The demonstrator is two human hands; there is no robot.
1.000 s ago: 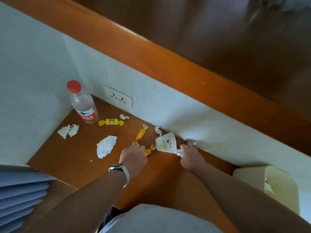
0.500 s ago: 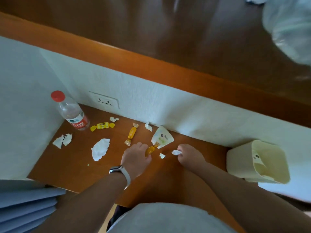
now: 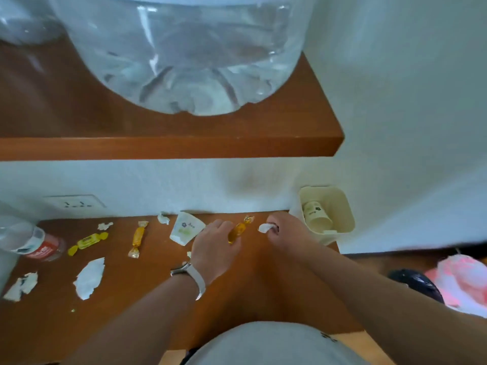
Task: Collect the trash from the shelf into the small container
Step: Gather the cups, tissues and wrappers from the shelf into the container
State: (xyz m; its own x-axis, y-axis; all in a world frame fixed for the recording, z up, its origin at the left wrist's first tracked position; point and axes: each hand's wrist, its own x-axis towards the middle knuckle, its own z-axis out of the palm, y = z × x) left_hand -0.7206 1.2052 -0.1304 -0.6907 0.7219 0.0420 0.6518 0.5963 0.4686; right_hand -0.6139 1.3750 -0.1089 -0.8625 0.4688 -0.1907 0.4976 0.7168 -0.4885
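Note:
My left hand is lifted over the wooden shelf, pinching an orange candy wrapper. My right hand is closed on a small white paper scrap, just left of the small cream container, which holds a paper cup. Still on the shelf lie a flattened white paper cup, another orange candy wrapper, a yellow candy wrapper, and several white paper scraps.
A plastic water bottle with a red label lies at the far left near a wall socket. An upper wooden shelf carries a large clear plastic jug. Pink and dark items sit lower right.
Both hands have moved right toward the container, the left lifting the orange wrapper and the right carrying the white scrap. The camera has tilted up, showing the upper shelf and jug.

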